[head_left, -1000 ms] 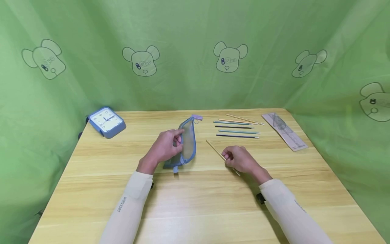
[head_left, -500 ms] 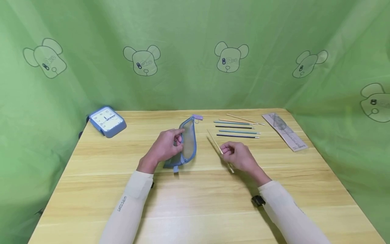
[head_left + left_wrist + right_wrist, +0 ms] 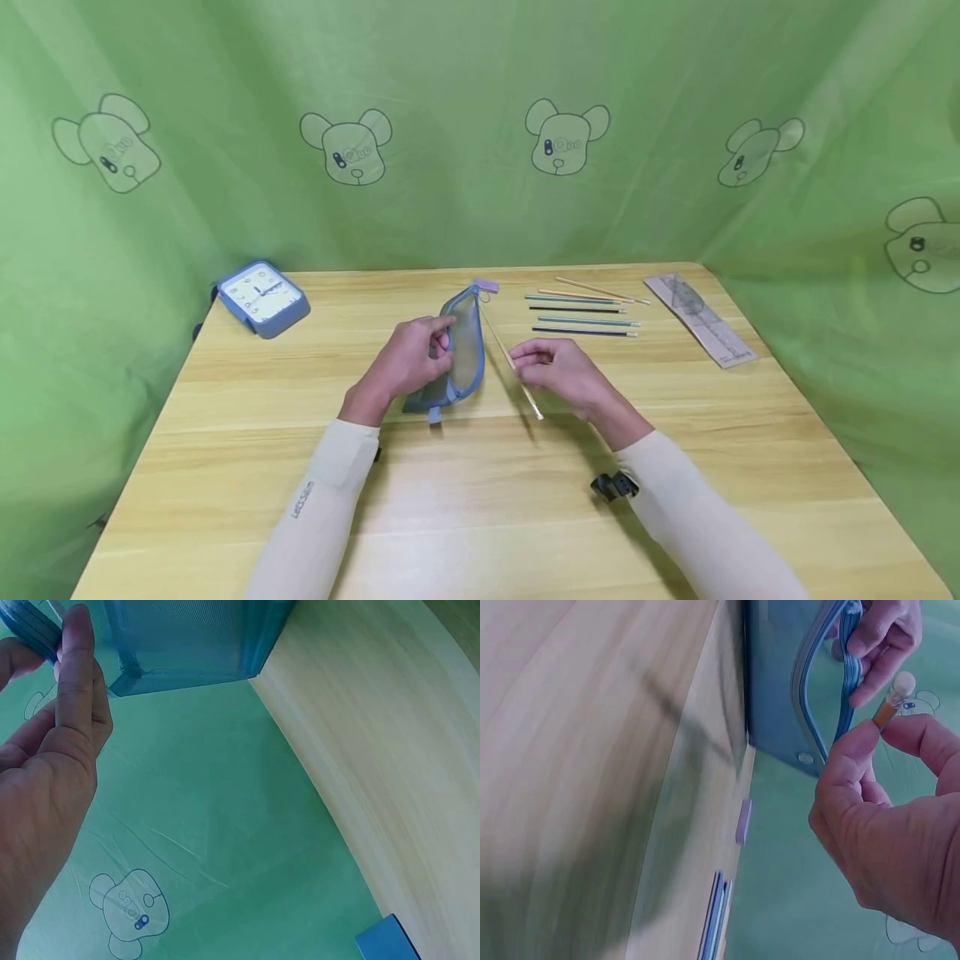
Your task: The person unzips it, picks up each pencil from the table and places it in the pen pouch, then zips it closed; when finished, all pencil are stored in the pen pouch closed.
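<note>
Your left hand [image 3: 408, 356] is at the zip pouch [image 3: 468, 346] on the worktop [image 3: 465, 517]; the pencil [image 3: 532, 402] in your right hand [image 3: 566, 375] is right of it. The clock [image 3: 264, 296] sits far left, the eraser [image 3: 486, 286] behind the pouch, six pencils [image 3: 585, 321] back right, the ruler set [image 3: 701, 321] right of them.

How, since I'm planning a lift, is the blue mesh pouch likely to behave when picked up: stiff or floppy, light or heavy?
The blue mesh pouch is probably light for its size, as the mesh looks thin and see-through. It seems likely floppy: the zipper bends in a curve around its opening.
</note>
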Tool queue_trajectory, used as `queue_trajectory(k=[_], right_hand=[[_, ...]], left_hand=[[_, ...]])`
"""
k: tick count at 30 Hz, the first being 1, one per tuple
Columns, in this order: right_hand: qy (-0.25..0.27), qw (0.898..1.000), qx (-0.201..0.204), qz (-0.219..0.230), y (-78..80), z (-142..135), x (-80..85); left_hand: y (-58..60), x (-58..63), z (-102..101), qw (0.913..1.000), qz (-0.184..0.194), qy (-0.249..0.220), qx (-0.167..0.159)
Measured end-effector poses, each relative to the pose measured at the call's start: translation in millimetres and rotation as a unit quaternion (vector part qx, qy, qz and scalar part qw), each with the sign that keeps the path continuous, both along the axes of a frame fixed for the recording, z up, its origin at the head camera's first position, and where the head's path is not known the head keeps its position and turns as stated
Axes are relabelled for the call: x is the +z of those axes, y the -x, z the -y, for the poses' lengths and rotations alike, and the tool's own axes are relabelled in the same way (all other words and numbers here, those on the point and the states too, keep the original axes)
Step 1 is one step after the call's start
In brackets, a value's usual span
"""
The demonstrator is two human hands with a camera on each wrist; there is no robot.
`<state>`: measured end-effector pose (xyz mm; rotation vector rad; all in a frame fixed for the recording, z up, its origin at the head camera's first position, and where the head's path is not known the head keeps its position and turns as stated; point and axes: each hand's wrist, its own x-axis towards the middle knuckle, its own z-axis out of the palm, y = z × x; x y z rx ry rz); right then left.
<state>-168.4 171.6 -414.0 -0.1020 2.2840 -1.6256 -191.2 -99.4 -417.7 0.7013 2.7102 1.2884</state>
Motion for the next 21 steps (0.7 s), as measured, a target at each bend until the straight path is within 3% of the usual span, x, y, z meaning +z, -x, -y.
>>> queue_trajectory(k=[6, 13, 21], right_hand=[[0.038, 0.998, -0.015, 0.040, 11.2, 24.7, -0.5], [0.051, 0.996, -0.060, 0.042, 23.9, 52.2, -5.3], [0.059, 0.992, -0.099, 0.044, 28.2, 68.9, -7.3]], left_hand=[[0.0, 0.0, -3.5, 1.0000, -0.002, -0.002, -0.001], [-0.8, -2.2, -10.6, 0.9999, 0.002, 0.001, -0.013], [-3.9, -4.5, -16.3, 0.9998, 0.012, 0.006, -0.015]])
